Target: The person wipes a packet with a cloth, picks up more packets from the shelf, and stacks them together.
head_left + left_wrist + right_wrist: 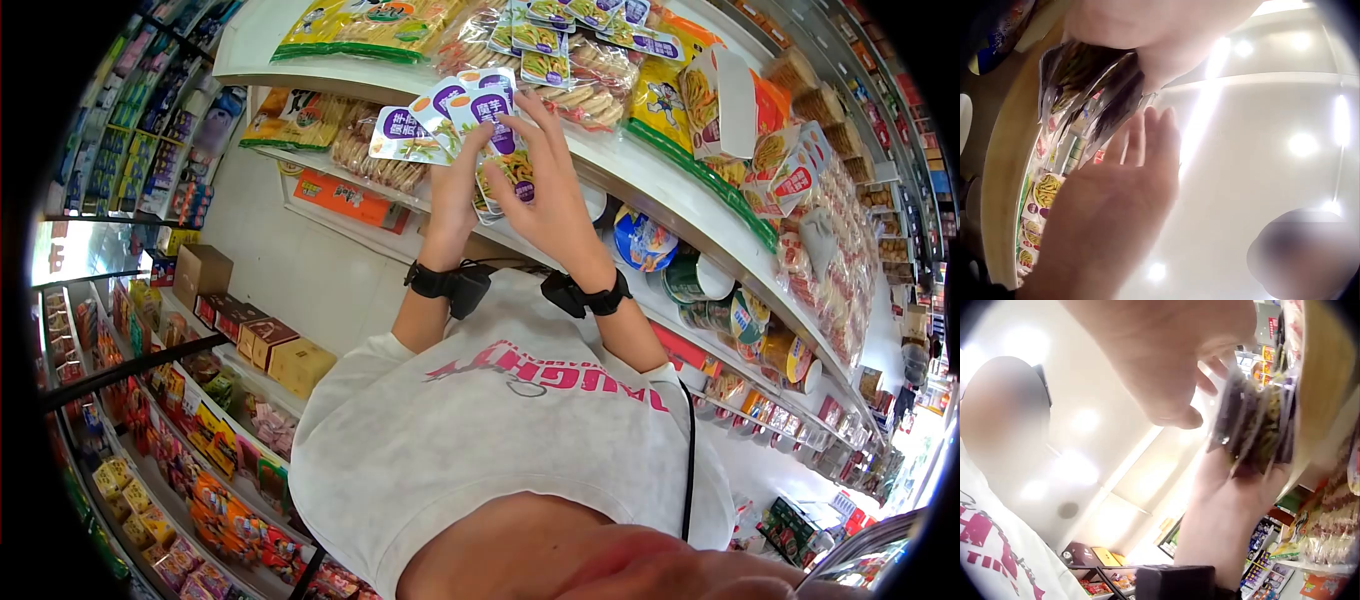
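Observation:
Several flat packets with purple labels [402,135] are fanned out above the left hand [455,195], which holds them. The right hand [552,200], its fingers spread and fairly straight, is over the fan's right side; whether it touches them cannot be told. In the left wrist view the left hand [1147,31] grips the dark-backed packets [1094,87], with the right hand's open palm [1110,200] beside them. The right wrist view shows the packets edge-on [1260,419] in the left hand [1225,506], with the right hand [1166,356] above.
Yellow noodle bags [370,30] and more purple-labelled packets [540,40] lie on the white shelf [245,50] just beyond the hands. Instant noodle cups [645,240] stand on a lower shelf at right. Boxes [300,368] and snack racks [215,435] are at left.

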`<state>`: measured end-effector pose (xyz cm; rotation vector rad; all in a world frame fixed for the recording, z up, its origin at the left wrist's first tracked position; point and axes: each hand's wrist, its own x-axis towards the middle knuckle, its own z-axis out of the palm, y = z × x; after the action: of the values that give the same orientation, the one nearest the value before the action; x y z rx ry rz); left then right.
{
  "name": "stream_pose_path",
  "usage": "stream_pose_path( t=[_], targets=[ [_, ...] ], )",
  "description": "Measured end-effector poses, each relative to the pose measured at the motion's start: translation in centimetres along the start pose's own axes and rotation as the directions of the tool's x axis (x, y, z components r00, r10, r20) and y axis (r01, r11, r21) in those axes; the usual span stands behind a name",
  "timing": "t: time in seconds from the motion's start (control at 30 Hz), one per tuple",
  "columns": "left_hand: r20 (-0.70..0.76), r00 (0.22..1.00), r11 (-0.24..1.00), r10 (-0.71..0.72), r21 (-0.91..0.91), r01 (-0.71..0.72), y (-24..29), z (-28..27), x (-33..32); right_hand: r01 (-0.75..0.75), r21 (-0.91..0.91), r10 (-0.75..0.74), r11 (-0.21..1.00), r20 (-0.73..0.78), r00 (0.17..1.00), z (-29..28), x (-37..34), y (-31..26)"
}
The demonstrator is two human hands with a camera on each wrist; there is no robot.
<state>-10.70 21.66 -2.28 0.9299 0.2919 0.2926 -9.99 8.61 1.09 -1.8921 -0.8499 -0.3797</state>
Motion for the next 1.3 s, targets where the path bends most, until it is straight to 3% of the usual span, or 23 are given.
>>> stream_pose_path(
  t=[0.13,0.33,0.73,0.83,1.03,1.13,1.23,1.27,1.3],
  targets=[
    [0.219,0.967,0.971,0.134,0.166,-0.172,-2.0,-0.7,-0.5,0.079,-0.082,-0.069,0.993,0.121,0.990,-0.8,0.8,-1.8],
    [0.304,0.910,0.853,0.281,0.356,-0.382,-3.3,0.1,-1.2,-0.069,-0.313,0.079,0.947,0.019,0.997,1.0,1.1,-1.0],
    [0.417,0.863,0.759,0.286,0.452,-0.469,-3.8,1.2,-1.1,-0.116,-0.346,0.097,0.931,-0.072,0.993,1.5,0.9,0.5],
    [0.440,0.856,0.748,0.270,0.464,-0.474,-3.9,1.5,-1.0,-0.097,-0.474,0.050,0.875,-0.110,0.993,1.4,1.1,0.0],
    [0.443,0.874,0.758,0.199,0.496,-0.424,-3.8,1.7,-1.1,-0.142,-0.365,0.052,0.920,-0.244,0.968,0.5,1.6,0.8],
    [0.413,0.886,0.838,0.212,0.390,-0.382,-4.0,2.2,-1.4,-0.206,-0.157,0.153,0.966,-0.296,0.943,-0.7,1.8,0.5],
    [0.457,0.888,0.851,0.048,0.447,-0.276,-3.7,1.9,-2.0,-0.200,0.223,0.278,0.954,-0.410,0.869,-1.4,1.9,0.1],
    [0.462,0.886,0.838,0.031,0.471,-0.274,-4.0,1.7,-1.8,-0.116,0.009,0.104,0.993,-0.513,0.852,-2.1,2.2,-0.1],
    [0.456,0.890,0.841,0.007,0.479,-0.252,-4.1,1.7,-1.9,-0.064,0.059,0.086,0.996,-0.575,0.813,-2.7,2.2,0.3]
  ],
)
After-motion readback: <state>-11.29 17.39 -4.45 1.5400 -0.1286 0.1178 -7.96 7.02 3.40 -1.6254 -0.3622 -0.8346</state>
